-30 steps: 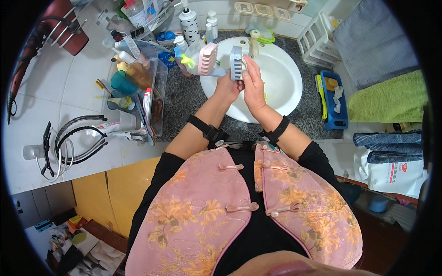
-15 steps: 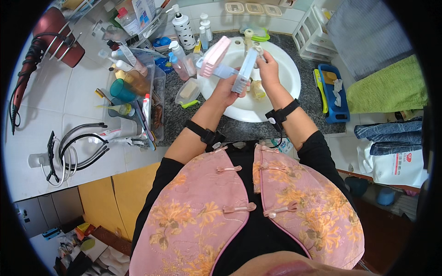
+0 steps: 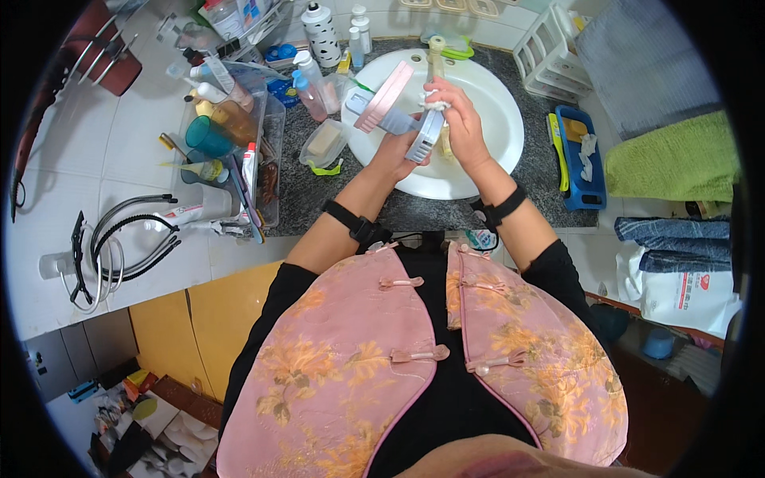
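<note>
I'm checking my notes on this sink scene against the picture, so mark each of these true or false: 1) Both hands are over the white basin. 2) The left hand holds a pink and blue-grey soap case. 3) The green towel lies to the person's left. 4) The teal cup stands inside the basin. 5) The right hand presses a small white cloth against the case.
1) True: the left hand and the right hand are both over the white basin.
2) True: it holds the pink and blue-grey soap case, lid open.
3) False: the green towel lies to the right.
4) False: the teal cup stands in the clear organiser left of the basin.
5) True: the small white cloth is under its fingers.
</note>
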A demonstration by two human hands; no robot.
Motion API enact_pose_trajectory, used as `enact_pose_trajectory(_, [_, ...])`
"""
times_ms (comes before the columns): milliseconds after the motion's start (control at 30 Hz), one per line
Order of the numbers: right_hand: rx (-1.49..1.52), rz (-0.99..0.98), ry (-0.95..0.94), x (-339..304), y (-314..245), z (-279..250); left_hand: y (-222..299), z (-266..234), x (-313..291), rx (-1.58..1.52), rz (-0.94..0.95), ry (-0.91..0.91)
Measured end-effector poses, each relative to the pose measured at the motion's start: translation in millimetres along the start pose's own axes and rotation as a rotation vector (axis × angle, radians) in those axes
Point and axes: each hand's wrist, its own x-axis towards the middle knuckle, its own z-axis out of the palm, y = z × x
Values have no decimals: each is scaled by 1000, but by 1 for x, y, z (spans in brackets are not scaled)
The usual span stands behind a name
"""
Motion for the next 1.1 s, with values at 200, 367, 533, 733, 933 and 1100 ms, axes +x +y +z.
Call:
enact_pose_trajectory(200, [434,748,248,-7,40,-14,15,19,-12,233,97,14])
enact_pose_trajectory(367, [702,735,398,-19,26,-20,39,1,-7,440,358,154])
enact_pose_trajectory(533, [763,860,178,-27,-3,10,29,-29,13,265,471,-52])
enact_pose_trajectory(733, [473,839,81,-17,-17,-10,42,-59,25,-270,313,32])
enact_pose_trajectory(933, [480,689,115,-7,-9,-28,47,-71,25,1100,608,576])
enact_pose_trajectory(1100, [328,779,142,-37,18,-29,63,-59,15,1500,704,735])
